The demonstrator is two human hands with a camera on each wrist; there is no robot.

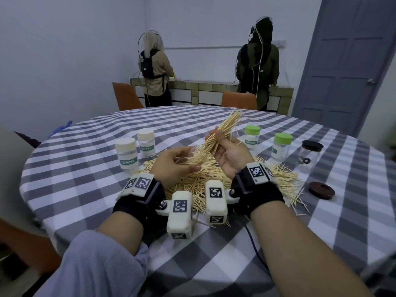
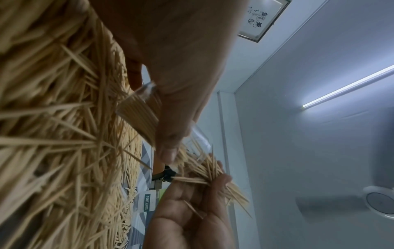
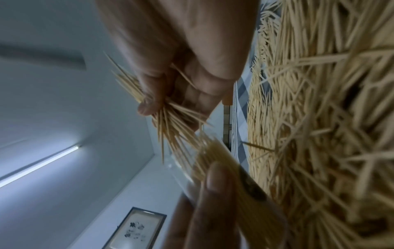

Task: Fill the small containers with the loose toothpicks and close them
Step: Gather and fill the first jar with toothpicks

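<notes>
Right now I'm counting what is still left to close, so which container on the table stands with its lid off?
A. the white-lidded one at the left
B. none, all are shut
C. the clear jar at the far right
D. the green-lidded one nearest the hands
B: the two white-lidded containers, the two green-lidded ones and the clear jar all wear lids; only the one in the left hand is open.
</notes>
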